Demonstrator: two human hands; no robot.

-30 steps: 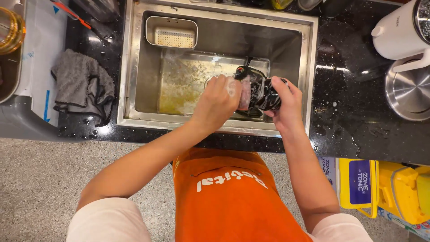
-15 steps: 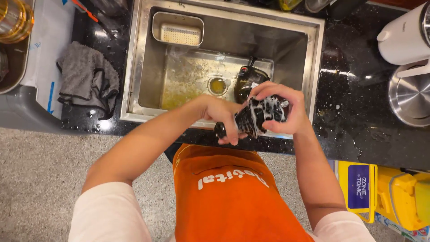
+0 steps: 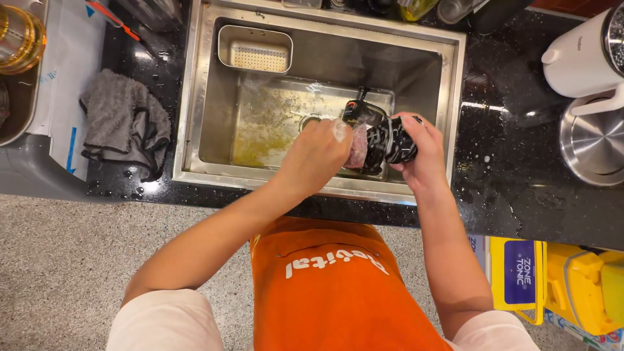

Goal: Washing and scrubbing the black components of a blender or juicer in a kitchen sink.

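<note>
Since half a second earlier both hands had carried the dark object up and to the right, from the sink's near rim to above its right half. The worktop (image 3: 513, 188) was black, speckled and wet. The steel sink (image 3: 325, 183) held yellowish residue on its floor and a small perforated strainer tray (image 3: 255, 50) in its far left corner; whether anything lay in the tray could not be told. A grey cloth (image 3: 123, 123) lay crumpled left of the sink. A white jug (image 3: 578, 62) and a steel pot (image 3: 595, 146) stood at the right. The right hand (image 3: 422, 153) was clenched around the black object (image 3: 383, 140). The left hand (image 3: 318, 156) pressed a pink sponge (image 3: 357, 146) against it, fingers closed.
</note>
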